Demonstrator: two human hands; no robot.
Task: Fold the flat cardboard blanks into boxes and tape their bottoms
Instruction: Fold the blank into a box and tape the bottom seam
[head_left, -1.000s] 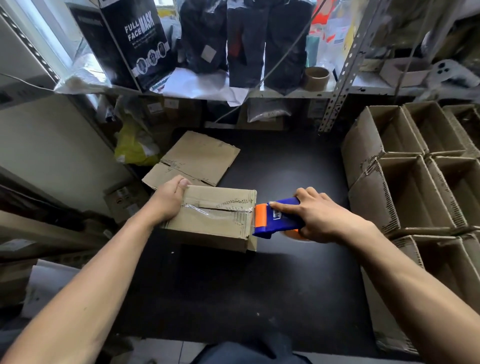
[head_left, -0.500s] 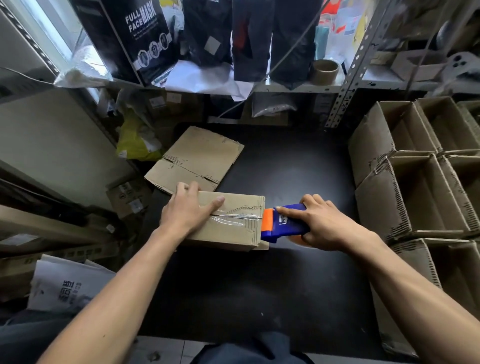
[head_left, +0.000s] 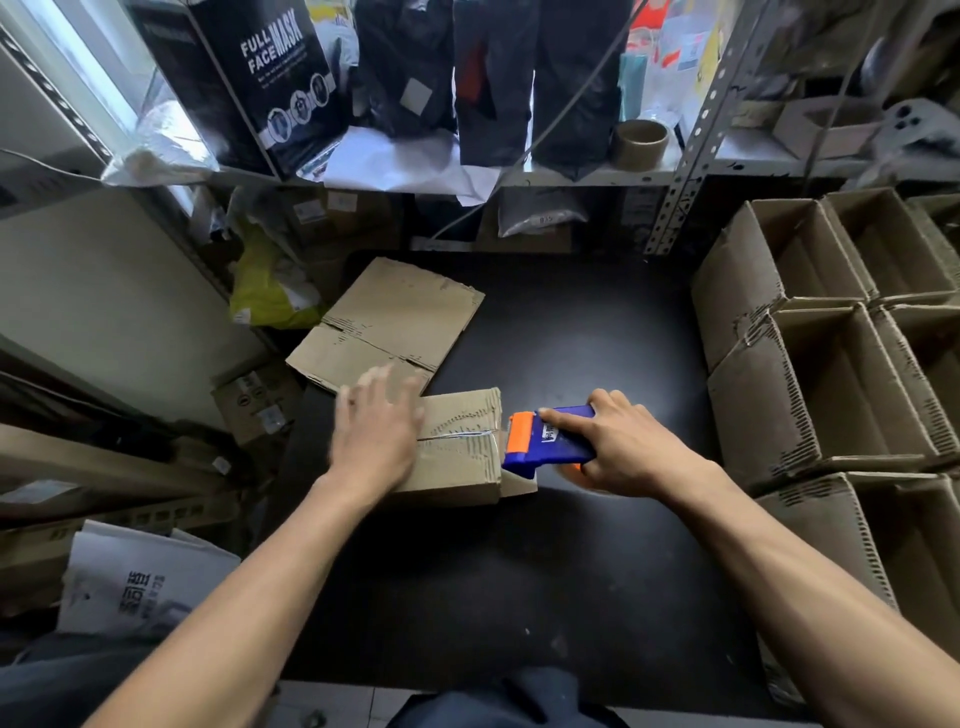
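Head view looks down on a dark table (head_left: 545, 597) hemmed in by clutter: a block of open, already folded boxes (head_left: 831, 384) fills the right side, a metal shelf (head_left: 571, 179) crosses the back carrying a black carton printed "FULL FACE MASK" (head_left: 270, 83) and a bare tape core (head_left: 640, 141), and a yellow bag (head_left: 270, 291) sits beneath it at the left. A flat cardboard blank (head_left: 395, 322) lies on the table just behind the box being taped (head_left: 457, 447), which rests bottom-up near the table's middle with a strip of clear tape along its centre seam. The left hand (head_left: 376, 431), blurred, lies palm-down with fingers straight and spread over the box's left half, hiding that part of the seam. The right hand (head_left: 623, 452) is clamped round the blue and orange tape dispenser (head_left: 545, 441), index finger stretched along its top, the orange head touching the box's right edge. Compared with half a second ago, the left hand's fingers are wider apart and it covers more of the seam, while the dispenser stays at the same edge.
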